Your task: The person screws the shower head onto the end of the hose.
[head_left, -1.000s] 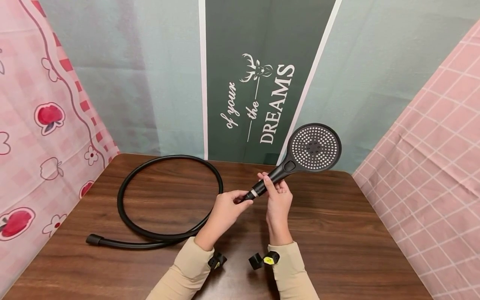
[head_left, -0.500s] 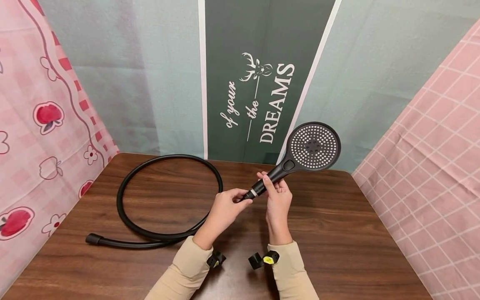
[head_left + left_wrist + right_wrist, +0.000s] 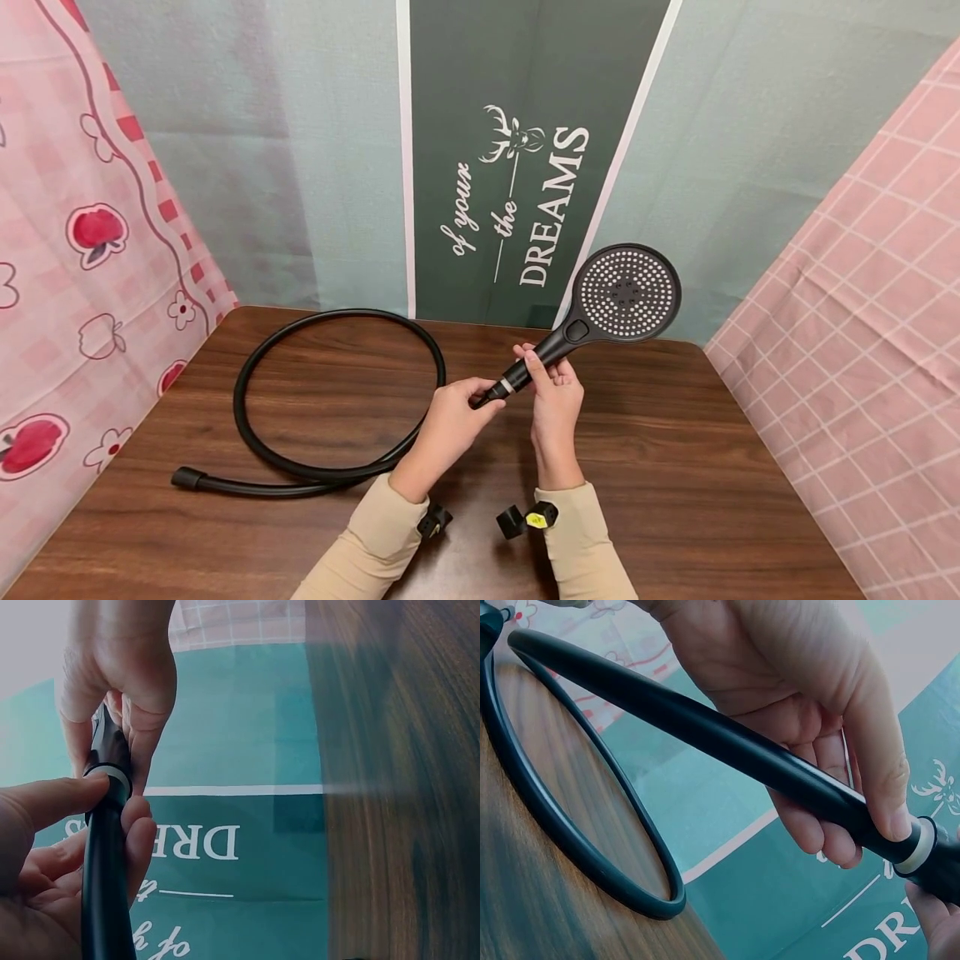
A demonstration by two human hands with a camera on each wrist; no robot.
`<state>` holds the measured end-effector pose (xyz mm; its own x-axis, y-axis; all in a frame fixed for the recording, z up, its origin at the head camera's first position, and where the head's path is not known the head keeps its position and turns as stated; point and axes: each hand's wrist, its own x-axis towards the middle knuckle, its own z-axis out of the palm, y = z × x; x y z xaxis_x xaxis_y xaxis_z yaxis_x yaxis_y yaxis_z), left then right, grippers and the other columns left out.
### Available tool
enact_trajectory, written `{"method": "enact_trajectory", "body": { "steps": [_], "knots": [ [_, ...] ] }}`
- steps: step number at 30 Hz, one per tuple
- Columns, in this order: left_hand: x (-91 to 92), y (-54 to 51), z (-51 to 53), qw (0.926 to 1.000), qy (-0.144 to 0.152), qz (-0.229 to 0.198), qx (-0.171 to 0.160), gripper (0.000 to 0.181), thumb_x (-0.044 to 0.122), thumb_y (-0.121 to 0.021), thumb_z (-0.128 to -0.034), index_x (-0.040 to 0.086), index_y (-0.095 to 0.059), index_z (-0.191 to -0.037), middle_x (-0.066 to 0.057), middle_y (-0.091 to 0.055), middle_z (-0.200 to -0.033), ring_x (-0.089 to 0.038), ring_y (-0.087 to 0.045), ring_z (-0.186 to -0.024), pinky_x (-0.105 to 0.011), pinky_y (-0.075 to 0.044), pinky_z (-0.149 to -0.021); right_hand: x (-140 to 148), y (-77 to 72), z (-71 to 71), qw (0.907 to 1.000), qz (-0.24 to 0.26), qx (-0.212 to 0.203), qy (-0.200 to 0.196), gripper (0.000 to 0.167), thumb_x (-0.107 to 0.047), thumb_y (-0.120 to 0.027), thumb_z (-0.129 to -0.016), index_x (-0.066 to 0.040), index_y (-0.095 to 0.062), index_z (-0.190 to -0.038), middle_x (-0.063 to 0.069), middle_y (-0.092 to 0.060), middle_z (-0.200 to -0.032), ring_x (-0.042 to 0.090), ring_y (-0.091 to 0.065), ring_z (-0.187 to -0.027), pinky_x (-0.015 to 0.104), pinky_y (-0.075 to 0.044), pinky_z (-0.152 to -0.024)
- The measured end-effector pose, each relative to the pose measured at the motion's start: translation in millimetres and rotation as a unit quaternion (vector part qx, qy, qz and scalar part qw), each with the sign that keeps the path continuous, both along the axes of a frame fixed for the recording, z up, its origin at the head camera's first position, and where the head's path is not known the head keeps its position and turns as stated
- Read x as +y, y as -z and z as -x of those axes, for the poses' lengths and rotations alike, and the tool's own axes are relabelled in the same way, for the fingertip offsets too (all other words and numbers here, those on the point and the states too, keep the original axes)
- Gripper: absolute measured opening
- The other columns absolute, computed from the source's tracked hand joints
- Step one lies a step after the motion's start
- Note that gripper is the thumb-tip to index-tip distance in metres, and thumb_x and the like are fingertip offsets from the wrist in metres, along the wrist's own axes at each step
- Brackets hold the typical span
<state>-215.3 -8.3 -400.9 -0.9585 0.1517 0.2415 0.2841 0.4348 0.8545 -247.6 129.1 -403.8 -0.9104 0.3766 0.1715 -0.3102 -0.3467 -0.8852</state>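
Note:
A black shower head (image 3: 628, 293) with pale nozzles faces up in the head view, its handle slanting down to the left. My right hand (image 3: 557, 400) grips that handle between thumb and fingers. My left hand (image 3: 453, 423) pinches the end of a black hose (image 3: 339, 313) at the handle's lower end. Between the hose end and handle shows a pale ring, also seen in the left wrist view (image 3: 118, 777) with my left thumb against it. In the right wrist view the hose (image 3: 727, 742) runs through my left hand (image 3: 810, 682).
The hose lies in a loop on the brown wooden table (image 3: 675, 467), its free end (image 3: 187, 477) at the left. A green cloth with white lettering (image 3: 555, 208) hangs behind; pink cloths (image 3: 862, 333) stand on both sides.
Both hands keep their hold on the hose end and the shower head. The left fingers shift slightly at the joint; the shower head moves hardly at all.

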Motion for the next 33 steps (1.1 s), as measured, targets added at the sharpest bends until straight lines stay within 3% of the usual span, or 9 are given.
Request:
{"method": "enact_trajectory", "body": {
  "steps": [14, 24, 33],
  "knots": [
    [7.5, 2.8, -3.7, 0.9937, -0.05, 0.054, 0.084, 0.022, 0.014, -0.077, -0.0865, 0.005, -0.074, -0.106, -0.009, -0.073, -0.095, -0.019, -0.071, -0.086, -0.031, -0.057, -0.072, -0.9, -0.7, 0.2, 1.0, 0.003, 0.0, 0.001, 0.025, -0.008, -0.07, -0.092, 0.004, -0.064, -0.114, 0.004, -0.077, -0.095, 0.013, -0.075, -0.094, 0.023, -0.056, -0.083],
    [9.7, 3.2, -5.1, 0.9939, -0.056, 0.051, 0.08, 0.023, 0.014, -0.078, -0.0856, 0.005, -0.075, -0.106, -0.008, -0.073, -0.094, -0.018, -0.069, -0.081, -0.026, -0.054, -0.067, -0.7, 0.2, -0.8, 1.0, 0.007, -0.002, 0.003, 0.021, -0.006, -0.068, -0.093, 0.002, -0.065, -0.112, 0.008, -0.077, -0.097, 0.011, -0.075, -0.092, 0.024, -0.057, -0.083],
    [7.4, 3.6, -3.1, 0.9969, -0.038, 0.035, 0.059, 0.02, 0.014, -0.075, -0.0881, 0.006, -0.072, -0.107, -0.008, -0.073, -0.093, -0.015, -0.067, -0.078, -0.024, -0.051, -0.065, -0.8, 0.2, -0.1, 1.0, 0.007, 0.001, 0.001, 0.02, -0.005, -0.068, -0.093, 0.002, -0.065, -0.112, 0.004, -0.078, -0.095, 0.012, -0.075, -0.093, 0.024, -0.057, -0.083]
  ]
}}
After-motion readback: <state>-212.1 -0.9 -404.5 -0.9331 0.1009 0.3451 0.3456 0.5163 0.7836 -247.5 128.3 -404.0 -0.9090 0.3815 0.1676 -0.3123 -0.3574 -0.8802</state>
